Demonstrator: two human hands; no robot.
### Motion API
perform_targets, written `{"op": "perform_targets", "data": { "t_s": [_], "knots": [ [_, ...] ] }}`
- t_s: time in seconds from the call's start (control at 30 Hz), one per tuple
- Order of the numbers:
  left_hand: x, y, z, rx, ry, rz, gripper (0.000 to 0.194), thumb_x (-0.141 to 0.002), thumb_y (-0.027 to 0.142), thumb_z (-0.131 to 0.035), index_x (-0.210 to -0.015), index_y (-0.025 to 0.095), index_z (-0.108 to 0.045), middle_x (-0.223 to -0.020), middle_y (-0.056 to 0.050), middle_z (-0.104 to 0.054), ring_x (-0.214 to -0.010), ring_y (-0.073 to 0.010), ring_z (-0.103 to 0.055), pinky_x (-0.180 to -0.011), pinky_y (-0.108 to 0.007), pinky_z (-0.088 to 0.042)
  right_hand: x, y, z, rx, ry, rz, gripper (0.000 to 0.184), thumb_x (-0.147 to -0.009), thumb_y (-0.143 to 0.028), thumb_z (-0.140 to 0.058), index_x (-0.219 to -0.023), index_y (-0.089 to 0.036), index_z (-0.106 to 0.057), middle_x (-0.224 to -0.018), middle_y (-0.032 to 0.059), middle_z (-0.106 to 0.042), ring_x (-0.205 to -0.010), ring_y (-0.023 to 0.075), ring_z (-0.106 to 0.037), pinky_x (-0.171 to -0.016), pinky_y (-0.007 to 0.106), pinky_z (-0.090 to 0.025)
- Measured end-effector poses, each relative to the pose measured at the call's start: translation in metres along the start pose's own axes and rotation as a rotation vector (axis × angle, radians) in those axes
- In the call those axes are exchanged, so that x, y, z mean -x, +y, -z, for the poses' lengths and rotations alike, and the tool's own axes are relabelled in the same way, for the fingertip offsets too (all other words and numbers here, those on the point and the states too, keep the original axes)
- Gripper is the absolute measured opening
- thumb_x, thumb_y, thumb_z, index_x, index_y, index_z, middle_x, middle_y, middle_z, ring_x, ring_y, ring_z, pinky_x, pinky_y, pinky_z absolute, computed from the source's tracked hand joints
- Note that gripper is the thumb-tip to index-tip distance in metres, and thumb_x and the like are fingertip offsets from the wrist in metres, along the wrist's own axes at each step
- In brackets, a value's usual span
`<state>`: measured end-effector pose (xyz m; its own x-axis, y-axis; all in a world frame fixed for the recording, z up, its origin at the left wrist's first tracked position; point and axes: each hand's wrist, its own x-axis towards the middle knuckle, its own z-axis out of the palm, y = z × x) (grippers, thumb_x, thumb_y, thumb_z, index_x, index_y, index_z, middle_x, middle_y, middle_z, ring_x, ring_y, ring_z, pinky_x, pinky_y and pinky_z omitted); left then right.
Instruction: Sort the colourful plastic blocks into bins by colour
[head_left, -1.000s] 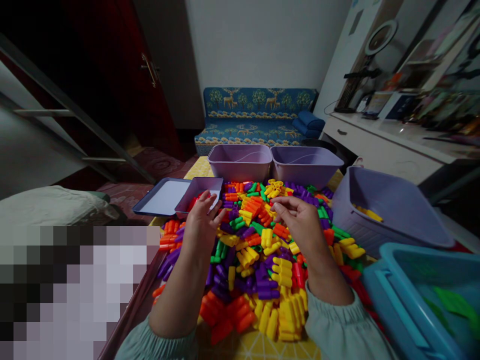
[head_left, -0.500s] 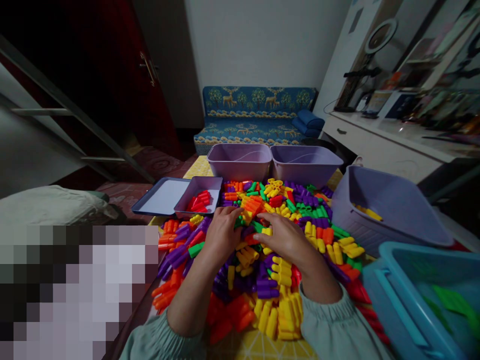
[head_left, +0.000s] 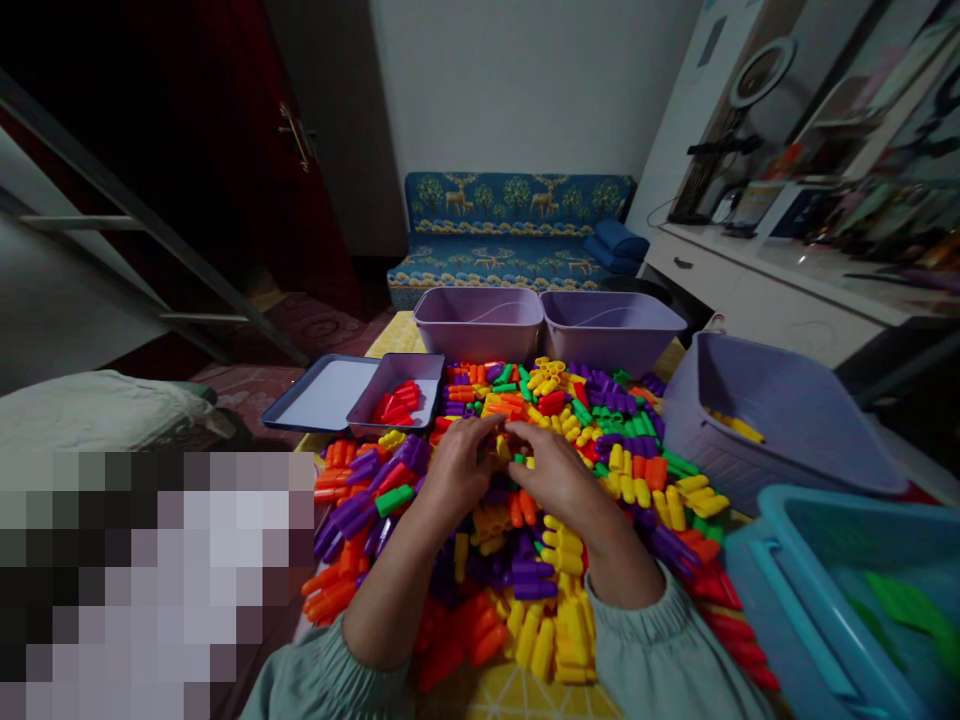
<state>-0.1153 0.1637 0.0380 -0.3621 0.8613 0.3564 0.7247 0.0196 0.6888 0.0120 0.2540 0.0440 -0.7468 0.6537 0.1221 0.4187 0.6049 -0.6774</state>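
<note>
Left of centre in the frame, a shallow tray (head_left: 322, 395) sits beside a small purple box (head_left: 367, 393) whose rim edges red pieces (head_left: 397, 402). Just right of it, my left hand (head_left: 466, 462) curls over the pile of plastic pieces (head_left: 532, 575), which covers most of the worktop (head_left: 525, 695) from the middle towards the bottom. A yellow piece (head_left: 502, 452) shows between my hands; I cannot tell whether either one pinches it. My right hand (head_left: 553, 465) is bent too, its fingertips close to the left's. I judge I am working a piece among its neighbours; the next move calls for a sure pinch and an upward lift. Open room is above; at right, the large purple bin (head_left: 697, 435) and teal bin (head_left: 765, 570) limit sideways reach.
</note>
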Motion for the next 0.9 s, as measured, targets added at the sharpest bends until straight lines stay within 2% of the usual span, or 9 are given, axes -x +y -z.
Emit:
{"op": "perform_targets", "data": {
  "t_s": [0.17, 0.27, 0.37, 0.47, 0.6, 0.7, 0.8, 0.9],
  "knots": [
    [-0.002, -0.003, -0.005, 0.369, 0.109, 0.081, 0.041, -0.077, 0.007, -0.058, -0.117, 0.013, -0.067, -0.117, -0.012, -0.071, -0.109, -0.0237, -0.066, -0.093, -0.038, -0.054, -0.001, -0.006, 0.003, -0.115, 0.100, -0.029, 0.054, -0.071, -0.008, -0.063, -0.124, -0.019, -0.063, -0.097, 0.0051, -0.073, -0.084, 0.0185, -0.067, -0.083, 0.033, -0.052],
    [-0.004, -0.002, -0.003, 0.606, 0.097, 0.143, 0.040, -0.076, 0.014, -0.064, -0.116, 0.014, -0.066, -0.123, -0.012, -0.068, -0.114, -0.0241, -0.064, -0.094, -0.036, -0.054, -0.003, -0.007, 0.005, -0.168, 0.165, -0.033, 0.040, -0.075, -0.012, -0.062, -0.114, -0.017, -0.068, -0.099, 0.0067, -0.074, -0.081, 0.0178, -0.067, -0.079, 0.032, -0.052],
    [-0.006, 0.000, 0.001, 0.685, 0.076, 0.168, 0.045, -0.074, 0.018, -0.069, -0.119, 0.015, -0.066, -0.128, -0.013, -0.066, -0.119, -0.0258, -0.061, -0.099, -0.038, -0.051, -0.004, -0.004, 0.005, -0.267, 0.214, 0.006, 0.025, -0.079, -0.016, -0.058, -0.100, -0.018, -0.071, -0.097, 0.0058, -0.074, -0.083, 0.0179, -0.068, -0.076, 0.031, -0.052],
    [-0.006, 0.000, 0.004, 0.589, 0.077, 0.174, 0.044, -0.076, 0.022, -0.070, -0.120, 0.016, -0.066, -0.131, -0.013, -0.063, -0.126, -0.0273, -0.056, -0.100, -0.038, -0.050, -0.005, 0.000, 0.007, -0.388, 0.248, 0.028, 0.018, -0.081, -0.020, -0.056, -0.089, -0.018, -0.071, -0.090, 0.0056, -0.074, -0.082, 0.0185, -0.068, -0.077, 0.031, -0.052],
    [-0.003, 0.000, 0.004, 0.433, 0.033, 0.186, 0.040, -0.079, 0.021, -0.068, -0.118, 0.017, -0.068, -0.129, -0.012, -0.065, -0.126, -0.0274, -0.056, -0.097, -0.039, -0.051, -0.005, 0.002, 0.010, -0.404, 0.245, 0.003, 0.019, -0.082, -0.025, -0.057, -0.091, -0.017, -0.071, -0.089, 0.0067, -0.074, -0.081, 0.0192, -0.069, -0.077, 0.032, -0.053],
    [-0.001, -0.001, 0.005, 0.254, 0.027, 0.164, 0.038, -0.079, 0.015, -0.065, -0.117, 0.017, -0.068, -0.123, -0.012, -0.068, -0.117, -0.0262, -0.062, -0.098, -0.039, -0.051, -0.002, 0.000, 0.011, -0.219, 0.167, 0.030, 0.023, -0.080, -0.025, -0.063, -0.100, -0.018, -0.072, -0.101, 0.0073, -0.073, -0.091, 0.0209, -0.068, -0.085, 0.035, -0.051],
    [0.000, -0.002, 0.008, 0.060, 0.033, 0.151, 0.037, -0.079, 0.010, -0.061, -0.115, 0.015, -0.069, -0.116, -0.012, -0.072, -0.110, -0.0259, -0.066, -0.098, -0.040, -0.051, 0.003, -0.004, 0.010, -0.002, 0.034, 0.095, 0.038, -0.076, -0.022, -0.069, -0.113, -0.020, -0.069, -0.114, 0.0078, -0.071, -0.106, 0.0238, -0.064, -0.096, 0.037, -0.047],
    [0.001, 0.001, 0.013, -0.040, -0.025, 0.158, 0.038, -0.079, 0.009, -0.059, -0.115, 0.014, -0.070, -0.111, -0.012, -0.074, -0.104, -0.0263, -0.068, -0.094, -0.040, -0.052, 0.005, -0.008, 0.007, 0.171, -0.029, 0.105, 0.041, -0.077, -0.016, -0.064, -0.118, -0.020, -0.068, -0.115, 0.0090, -0.070, -0.109, 0.0250, -0.064, -0.096, 0.037, -0.045]
  ]
}}
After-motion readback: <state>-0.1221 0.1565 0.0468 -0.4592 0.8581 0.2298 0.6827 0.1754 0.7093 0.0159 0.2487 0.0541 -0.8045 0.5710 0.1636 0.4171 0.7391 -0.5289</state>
